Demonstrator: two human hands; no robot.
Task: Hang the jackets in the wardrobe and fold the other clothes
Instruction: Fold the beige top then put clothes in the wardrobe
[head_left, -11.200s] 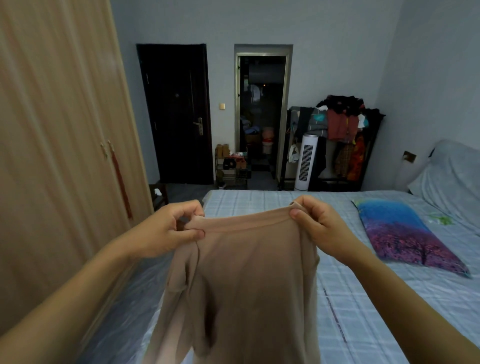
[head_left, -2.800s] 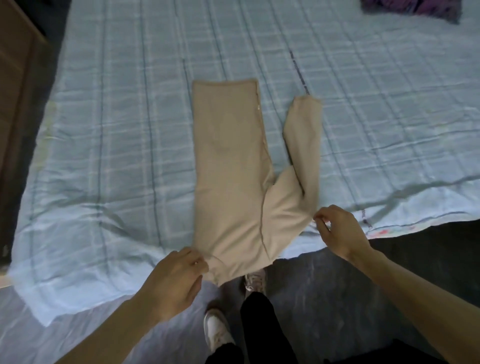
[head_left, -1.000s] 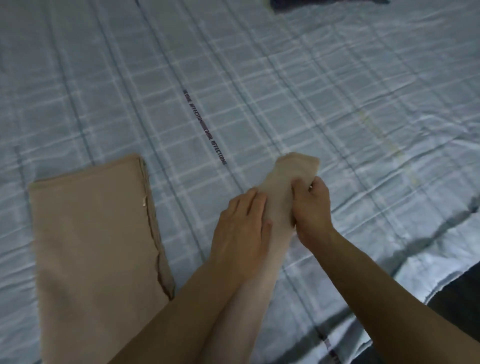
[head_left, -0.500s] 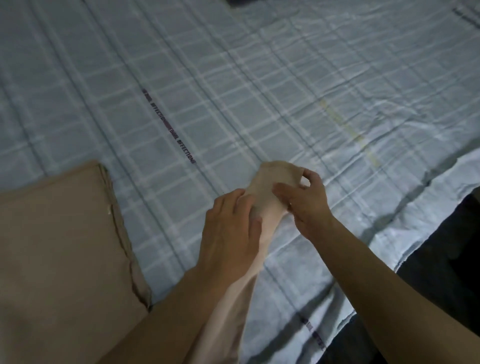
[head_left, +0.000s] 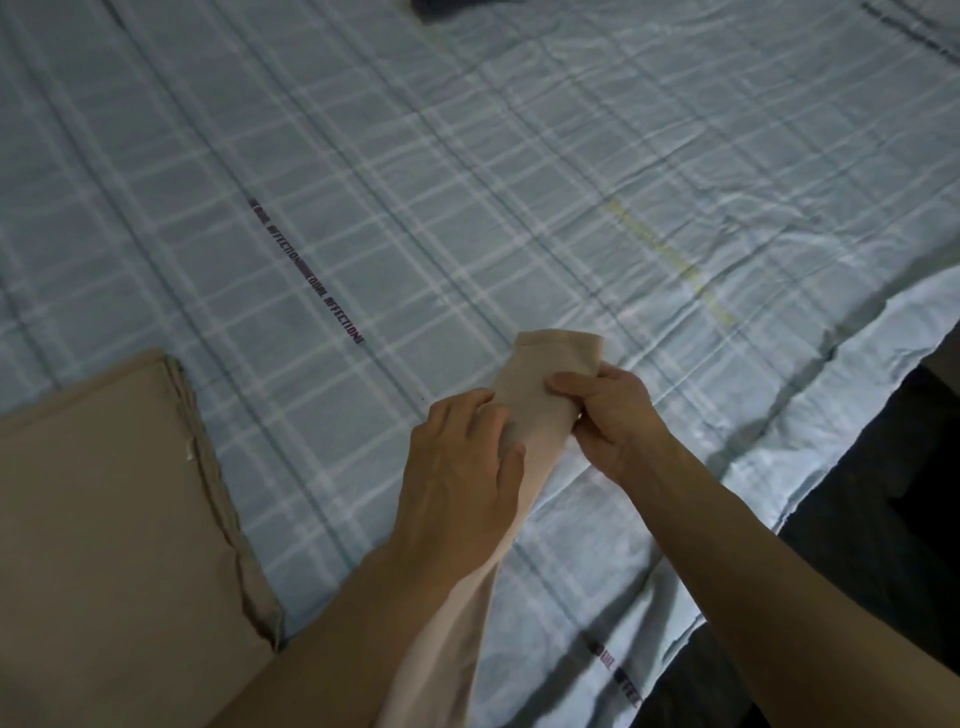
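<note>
A pale blue checked bedsheet (head_left: 467, 171) covers the bed, carrying the beige soft-knit garment (head_left: 104, 519), whose folded body lies flat at the left. Its long sleeve (head_left: 540, 384) stretches away rightward, likely being straightened for folding: the left hand (head_left: 457, 462) presses it flat with fingers extended while the right hand (head_left: 608, 410) pinches the cuff end.

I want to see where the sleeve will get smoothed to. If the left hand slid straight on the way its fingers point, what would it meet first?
The left hand lies flat on the beige sleeve, fingers aimed up-right. It would probably run into the right hand pinching the sleeve near the cuff.
</note>
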